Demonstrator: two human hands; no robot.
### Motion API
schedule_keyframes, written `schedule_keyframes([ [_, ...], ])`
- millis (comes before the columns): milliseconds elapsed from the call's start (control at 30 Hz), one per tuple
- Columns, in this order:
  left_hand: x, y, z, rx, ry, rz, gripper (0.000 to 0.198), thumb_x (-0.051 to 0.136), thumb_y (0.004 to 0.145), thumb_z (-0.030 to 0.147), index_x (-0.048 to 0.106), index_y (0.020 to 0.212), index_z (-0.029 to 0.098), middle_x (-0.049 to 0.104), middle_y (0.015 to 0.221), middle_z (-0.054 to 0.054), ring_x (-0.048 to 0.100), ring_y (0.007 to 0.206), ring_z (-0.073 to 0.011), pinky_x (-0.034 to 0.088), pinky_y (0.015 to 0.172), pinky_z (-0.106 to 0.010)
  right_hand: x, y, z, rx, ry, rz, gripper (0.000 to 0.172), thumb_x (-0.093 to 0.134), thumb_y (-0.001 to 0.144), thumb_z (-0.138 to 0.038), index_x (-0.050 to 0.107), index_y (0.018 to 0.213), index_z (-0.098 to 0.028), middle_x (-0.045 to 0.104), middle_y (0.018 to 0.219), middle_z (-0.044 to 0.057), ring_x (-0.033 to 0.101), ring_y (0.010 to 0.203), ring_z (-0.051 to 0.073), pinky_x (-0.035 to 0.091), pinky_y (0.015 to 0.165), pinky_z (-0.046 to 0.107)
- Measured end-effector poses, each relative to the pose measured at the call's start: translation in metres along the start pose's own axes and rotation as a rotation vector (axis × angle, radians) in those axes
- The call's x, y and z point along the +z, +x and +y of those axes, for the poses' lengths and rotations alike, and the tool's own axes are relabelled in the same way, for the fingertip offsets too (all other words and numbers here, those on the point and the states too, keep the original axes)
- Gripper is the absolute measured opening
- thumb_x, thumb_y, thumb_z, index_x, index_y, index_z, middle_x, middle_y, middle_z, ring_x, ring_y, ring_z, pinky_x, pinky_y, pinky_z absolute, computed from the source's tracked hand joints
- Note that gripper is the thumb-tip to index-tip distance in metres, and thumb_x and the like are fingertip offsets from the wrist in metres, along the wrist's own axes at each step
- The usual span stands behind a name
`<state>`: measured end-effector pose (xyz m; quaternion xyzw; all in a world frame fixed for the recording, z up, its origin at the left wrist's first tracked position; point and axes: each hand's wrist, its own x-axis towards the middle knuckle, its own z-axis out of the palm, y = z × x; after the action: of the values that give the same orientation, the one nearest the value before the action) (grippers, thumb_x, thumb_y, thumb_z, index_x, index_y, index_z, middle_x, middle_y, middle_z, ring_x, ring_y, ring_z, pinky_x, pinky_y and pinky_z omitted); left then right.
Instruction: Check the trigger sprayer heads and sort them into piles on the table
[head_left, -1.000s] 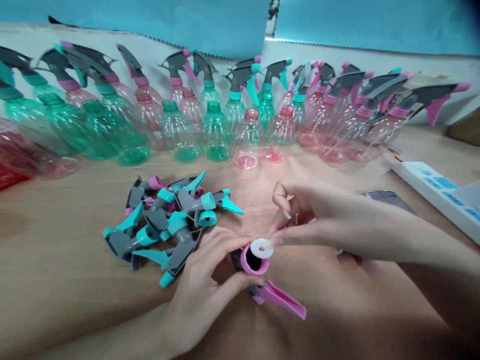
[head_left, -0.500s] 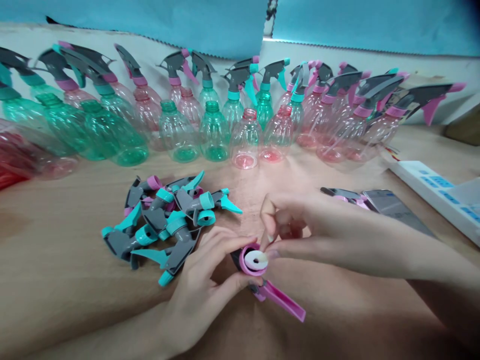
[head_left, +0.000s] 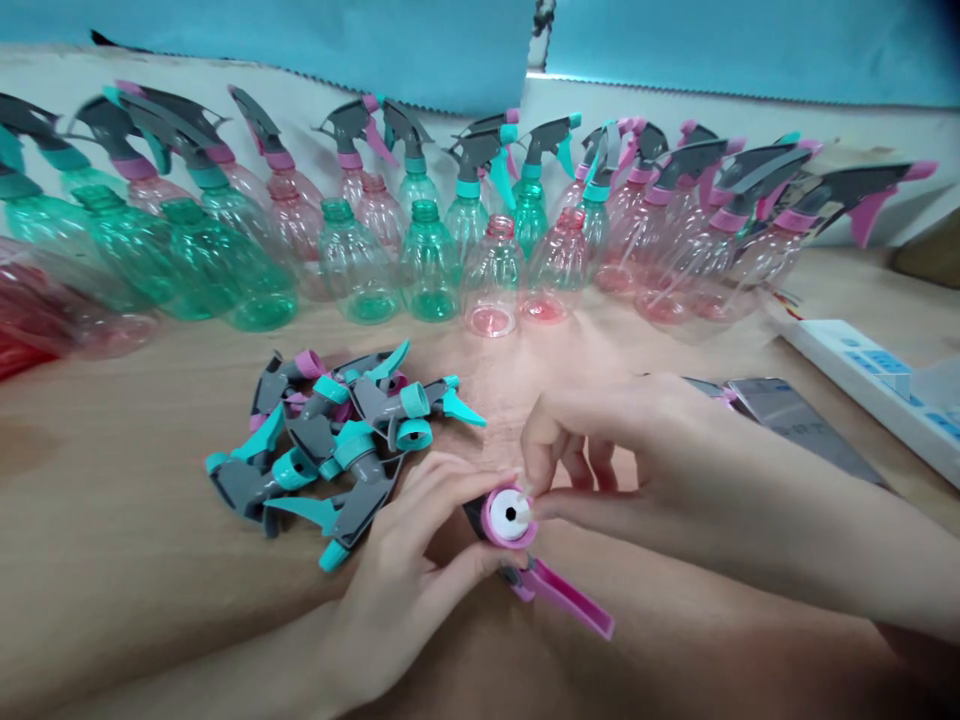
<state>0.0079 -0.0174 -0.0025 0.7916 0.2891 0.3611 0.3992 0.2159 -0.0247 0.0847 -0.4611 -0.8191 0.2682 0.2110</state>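
Observation:
My left hand (head_left: 420, 570) is closed around a grey and pink spray trigger head (head_left: 495, 545), its pink collar turned up toward me and its pink lever (head_left: 574, 598) pointing down to the right. Inside the collar lies a white ring-shaped washer (head_left: 504, 522) with a dark hole in the middle. Thumb and forefinger of my right hand (head_left: 592, 460) are pinched at the washer's right edge; a small pale blur at the fingertips is hard to make out. To the left of my hands lies a pile of grey trigger heads (head_left: 337, 440) with turquoise and pink collars.
Across the back stand clear green bottles (head_left: 431, 265) and pink bottles (head_left: 491, 275), several open, several with trigger heads fitted. A phone (head_left: 802, 425) and a white power strip (head_left: 877, 375) lie at the right. Red plastic (head_left: 30, 315) is at the left edge.
The white washer was tilted toward my right fingers and now sits flatter in the collar. My right hand has shifted slightly; my left hand keeps its hold on the trigger head.

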Motion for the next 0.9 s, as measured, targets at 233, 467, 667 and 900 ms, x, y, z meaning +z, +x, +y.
schedule_keyframes([
  [233,0.0001,0.0014,0.0008,-0.025,0.013,0.002,0.023,0.064,0.086,0.027,0.06,0.107,0.022,0.061,0.099,-0.003,0.055,0.094,-0.0192,0.045,0.082,-0.032,0.0069,0.0041,0.0058,-0.027,0.062,-0.092,0.002,0.06,0.084,-0.026,0.059,0.082,-0.025,0.062,0.071,-0.011,0.052,0.062,0.003,0.038,0.05,0.013],
  [467,-0.0006,0.0003,0.0008,0.014,0.003,0.023,0.025,0.064,0.086,0.024,0.059,0.11,0.024,0.06,0.097,-0.003,0.056,0.091,-0.0185,0.047,0.079,-0.032,0.0034,0.0018,0.0089,0.034,0.014,-0.072,0.008,0.067,0.079,-0.025,0.06,0.082,-0.025,0.063,0.073,-0.009,0.052,0.062,0.006,0.037,0.05,0.017],
  [667,-0.001,-0.0005,0.002,0.022,0.003,0.007,0.024,0.063,0.086,0.022,0.059,0.11,0.023,0.061,0.098,-0.004,0.056,0.091,-0.0183,0.047,0.079,-0.031,0.005,0.0013,0.0079,-0.002,0.021,-0.072,0.006,0.064,0.082,-0.03,0.061,0.081,-0.025,0.063,0.072,-0.007,0.053,0.064,0.008,0.037,0.051,0.018],
  [900,-0.0013,0.0006,0.0013,0.006,0.014,0.013,0.027,0.064,0.085,0.022,0.059,0.112,0.024,0.062,0.099,-0.003,0.056,0.093,-0.018,0.047,0.081,-0.031,0.0078,0.0018,0.0033,-0.039,0.011,-0.049,0.003,0.059,0.084,-0.023,0.057,0.083,-0.023,0.06,0.072,-0.007,0.051,0.062,0.007,0.035,0.05,0.019],
])
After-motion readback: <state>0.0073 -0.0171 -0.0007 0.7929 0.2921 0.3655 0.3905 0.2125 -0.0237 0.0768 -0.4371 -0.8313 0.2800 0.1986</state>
